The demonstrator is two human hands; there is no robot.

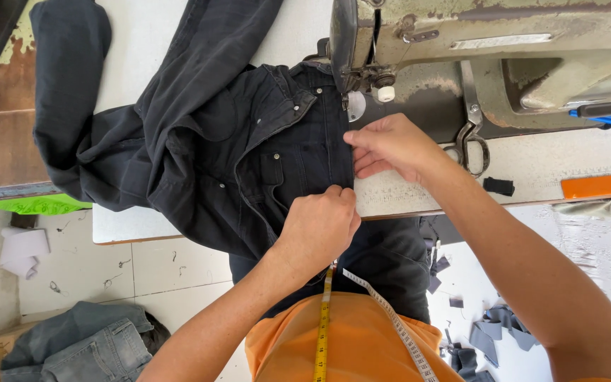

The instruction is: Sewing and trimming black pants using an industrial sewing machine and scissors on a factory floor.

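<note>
A dark grey pair of jeans (235, 141) lies across the white sewing table (125, 226), its waistband under the needle of an old olive-green sewing machine (489, 56). My left hand (319, 226) is closed on the fabric edge at the table's front. My right hand (387, 145) presses and pinches the same edge just below the presser foot (355, 102). A yellow measuring tape (323, 332) hangs over my orange shirt.
Scissors (472, 145) lie on the table to the right of my right hand, with an orange strip (602, 185) further right. On the floor are a pile of blue jeans (83, 343) at lower left and grey fabric scraps (493, 332) at lower right.
</note>
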